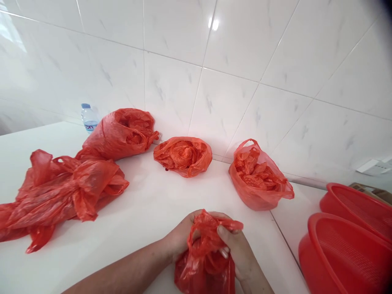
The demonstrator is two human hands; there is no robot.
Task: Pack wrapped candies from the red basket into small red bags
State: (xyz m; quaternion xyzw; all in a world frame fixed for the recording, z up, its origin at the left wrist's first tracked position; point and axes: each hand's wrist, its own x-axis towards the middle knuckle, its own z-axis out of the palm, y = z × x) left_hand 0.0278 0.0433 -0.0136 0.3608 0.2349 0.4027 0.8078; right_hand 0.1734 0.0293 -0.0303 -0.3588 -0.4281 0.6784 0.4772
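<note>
A red plastic bag (203, 265) hangs between my two hands near the front of the white table. My left hand (183, 237) is closed around the bag's left side, its fingers mostly hidden behind the plastic. On the other side my right hand (234, 245) grips the gathered top, with the thumb pressed on the film and fingertips showing below. Just beyond, a small red bag (183, 157) stuffed with crumpled plastic sits by the wall. To its right stands an open red bag (259, 179) filled with more crumpled red bags.
Large red bags, one knotted (70, 188) and one bulging (119, 134), lie at left. A water bottle (88, 118) stands behind them. Two red plastic baskets (318, 245) occupy the right side. A tiled wall (171, 90) bounds the table's (147, 212) back.
</note>
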